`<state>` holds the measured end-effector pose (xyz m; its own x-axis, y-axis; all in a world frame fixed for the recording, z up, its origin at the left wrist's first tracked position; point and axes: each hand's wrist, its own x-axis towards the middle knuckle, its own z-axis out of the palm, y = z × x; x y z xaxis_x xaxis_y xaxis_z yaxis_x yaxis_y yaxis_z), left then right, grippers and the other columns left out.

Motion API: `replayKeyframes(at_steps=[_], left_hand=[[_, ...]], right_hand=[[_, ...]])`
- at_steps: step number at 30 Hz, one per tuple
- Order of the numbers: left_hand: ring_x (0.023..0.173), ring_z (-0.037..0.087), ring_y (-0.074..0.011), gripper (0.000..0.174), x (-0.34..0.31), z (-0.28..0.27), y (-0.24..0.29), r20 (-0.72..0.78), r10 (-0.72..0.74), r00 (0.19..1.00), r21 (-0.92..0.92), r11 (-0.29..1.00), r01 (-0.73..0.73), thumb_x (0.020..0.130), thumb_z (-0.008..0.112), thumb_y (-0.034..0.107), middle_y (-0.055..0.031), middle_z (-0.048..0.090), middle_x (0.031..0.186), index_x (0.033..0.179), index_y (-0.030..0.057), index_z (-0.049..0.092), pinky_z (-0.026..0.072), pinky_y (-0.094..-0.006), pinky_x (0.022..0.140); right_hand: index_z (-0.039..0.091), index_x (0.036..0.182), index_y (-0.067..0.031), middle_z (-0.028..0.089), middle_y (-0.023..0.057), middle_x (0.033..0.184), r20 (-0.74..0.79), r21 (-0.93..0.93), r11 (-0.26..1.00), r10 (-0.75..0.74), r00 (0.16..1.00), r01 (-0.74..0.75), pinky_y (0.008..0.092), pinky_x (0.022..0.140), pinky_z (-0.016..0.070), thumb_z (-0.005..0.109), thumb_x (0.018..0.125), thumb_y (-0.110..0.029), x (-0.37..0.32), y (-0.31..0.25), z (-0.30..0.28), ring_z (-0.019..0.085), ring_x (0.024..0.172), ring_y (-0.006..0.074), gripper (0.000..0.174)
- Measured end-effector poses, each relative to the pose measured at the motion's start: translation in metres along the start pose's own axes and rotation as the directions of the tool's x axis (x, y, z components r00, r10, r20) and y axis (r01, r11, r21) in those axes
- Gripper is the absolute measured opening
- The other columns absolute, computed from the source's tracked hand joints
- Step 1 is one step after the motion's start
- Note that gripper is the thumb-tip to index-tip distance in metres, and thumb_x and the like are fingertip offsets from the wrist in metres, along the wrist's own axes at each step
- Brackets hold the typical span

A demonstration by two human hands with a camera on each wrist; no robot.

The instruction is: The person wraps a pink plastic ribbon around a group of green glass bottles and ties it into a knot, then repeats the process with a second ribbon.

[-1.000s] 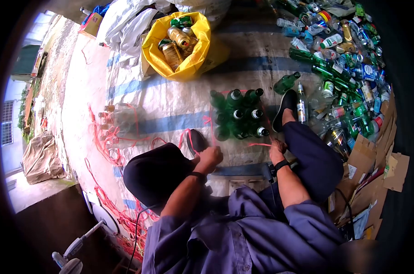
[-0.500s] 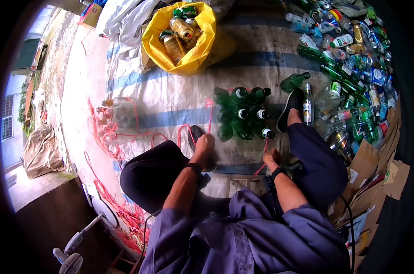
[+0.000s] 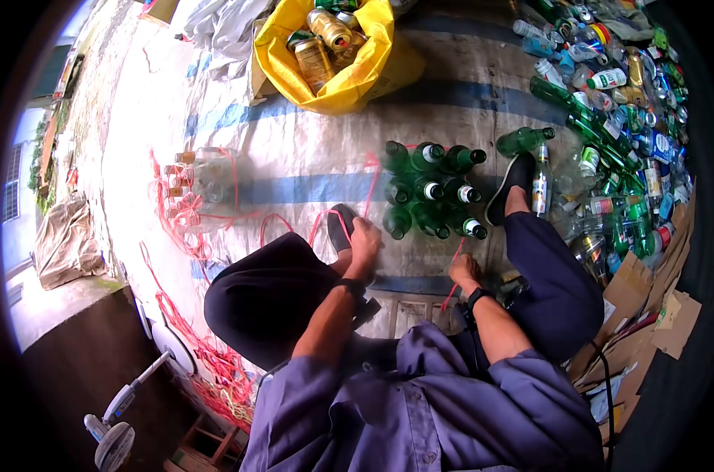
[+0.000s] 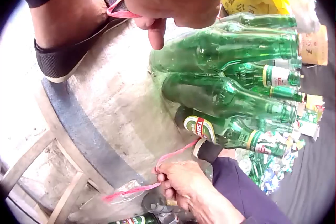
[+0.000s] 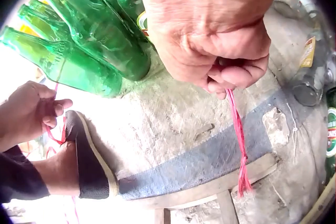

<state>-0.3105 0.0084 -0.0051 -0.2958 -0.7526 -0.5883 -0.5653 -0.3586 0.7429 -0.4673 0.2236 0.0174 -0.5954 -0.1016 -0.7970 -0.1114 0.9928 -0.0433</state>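
Note:
A tight group of upright green glass bottles (image 3: 431,218) stands on the sheet before me, with pink plastic string (image 3: 372,182) running along its far side and out to both hands. My left hand (image 3: 365,242) grips the string to the left of the bottles, beside the left shoe (image 3: 341,223). On the near right side, my right hand (image 3: 464,271) has its fingers curled round the other string end (image 5: 237,129), whose knotted, frayed tip hangs below the fist. In the left wrist view, this string passes from the right hand (image 4: 184,182) toward a labelled bottle (image 4: 226,132).
Clear bottles (image 3: 215,185) bound with pink string stand at left. A yellow bag (image 3: 325,98) of cans is at the back. A green bottle (image 3: 522,141) lies by the right shoe (image 3: 508,189). Bottles and cans (image 3: 608,118) pile up at right, with cardboard (image 3: 632,283) nearer.
My left hand has shifted left, away from the bottles. The right hand has come left and closer to my body, and its string now slants up toward the bottles. The head view has shifted.

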Motion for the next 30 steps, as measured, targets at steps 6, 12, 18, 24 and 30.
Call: replayKeyframes(at_steps=[6,12,18,24,30], left_hand=[[0.048,0.053,-0.0206,0.014,-0.008,0.014,-0.022,-0.066,0.325,0.943,0.012,0.946,-0.325,0.091,0.052,0.011,-0.009,0.052,0.066,0.087,0.0067,0.039,0.0429,-0.0351,0.039],[0.05,0.055,-0.0188,0.006,-0.004,0.016,-0.041,0.096,0.104,0.99,-0.111,0.99,-0.093,0.087,0.055,0.008,-0.0054,0.054,0.067,0.09,0.0038,0.053,0.0418,-0.0308,0.04],[0.085,0.065,-0.0244,0.029,0.029,0.027,-0.078,0.491,0.366,0.79,0.473,0.65,-0.595,0.072,0.072,0.014,-0.0085,0.069,0.095,0.101,0.0091,0.065,0.0528,-0.0345,0.076],[0.098,0.061,-0.0267,0.042,0.021,0.027,-0.068,0.477,0.474,0.74,0.473,0.572,-0.671,0.065,0.076,0.013,-0.0068,0.067,0.104,0.105,0.0106,0.065,0.0493,-0.0345,0.088],[0.074,0.062,-0.0262,0.021,0.013,0.025,-0.035,0.488,0.58,0.652,0.458,0.466,-0.757,0.063,0.069,0.0,-0.0109,0.062,0.079,0.083,0.006,0.068,0.0511,-0.0347,0.063]], right_hand=[[0.068,0.104,-0.0023,0.066,0.0218,0.103,0.02,-0.114,0.991,-0.068,0.997,0.07,0.0446,0.088,0.0501,0.058,0.079,-0.016,0.003,-0.006,0.013,0.061,0.103,0.0401,0.03],[0.068,0.097,-0.0002,0.066,0.0244,0.099,0.027,-0.092,0.978,-0.187,0.982,0.189,0.0463,0.083,0.051,0.057,0.075,-0.012,-0.003,-0.027,0.034,0.063,0.096,0.0423,0.027],[0.07,0.08,-0.0013,0.066,0.0242,0.087,-0.077,0.035,0.957,-0.283,0.956,0.287,0.0489,0.076,0.0508,0.058,0.074,-0.014,0.003,-0.063,0.072,0.063,0.086,0.0425,0.019],[0.068,0.078,0.0001,0.065,0.0248,0.087,-0.06,0.029,0.951,-0.305,0.95,0.307,0.0486,0.075,0.0507,0.053,0.077,-0.014,0.01,-0.07,0.079,0.063,0.085,0.0439,0.021],[0.066,0.082,-0.0011,0.065,0.0238,0.086,-0.071,0.122,0.817,-0.559,0.826,0.564,0.0497,0.07,0.049,0.053,0.078,-0.014,0.019,-0.097,0.066,0.063,0.082,0.0419,0.019]])
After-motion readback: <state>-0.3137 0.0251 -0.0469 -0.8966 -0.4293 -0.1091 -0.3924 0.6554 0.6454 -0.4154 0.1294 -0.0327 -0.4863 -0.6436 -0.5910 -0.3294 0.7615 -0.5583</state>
